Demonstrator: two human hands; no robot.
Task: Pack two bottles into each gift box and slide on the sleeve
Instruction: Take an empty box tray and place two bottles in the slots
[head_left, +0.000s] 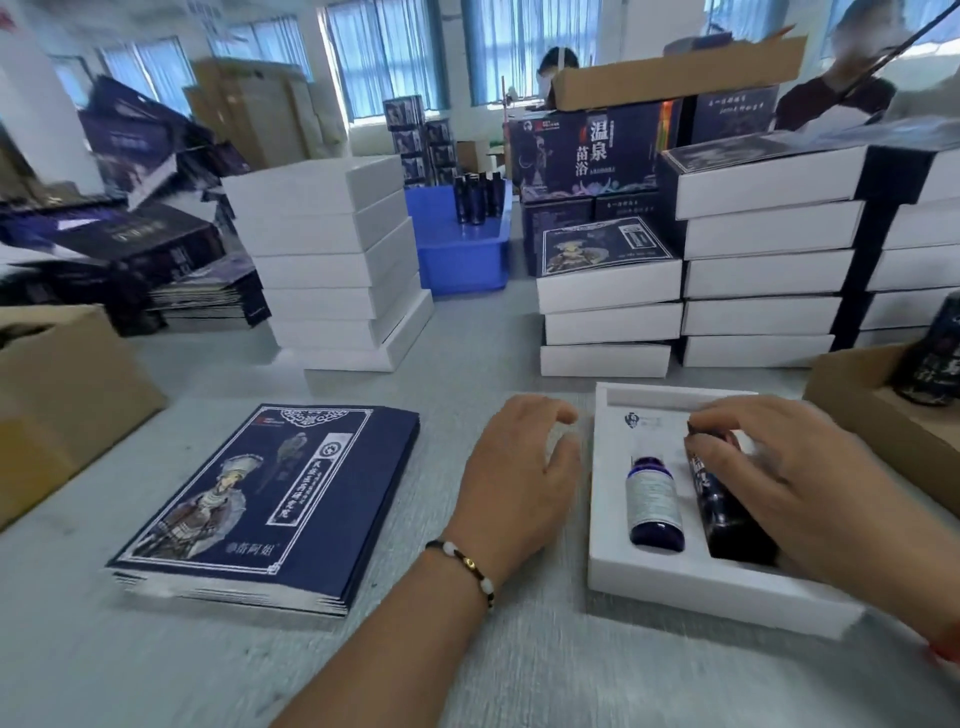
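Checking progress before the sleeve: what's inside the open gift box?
Two dark bottles in the gift box: left bottle seated, right bottle under the right hand, its top covered.

Bare table (467, 374) before stacked boxes (332, 260)

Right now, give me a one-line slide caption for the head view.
Right hand seats the second bottle beside the first bottle in the white gift box; left hand empty, sleeves stacked alongside.
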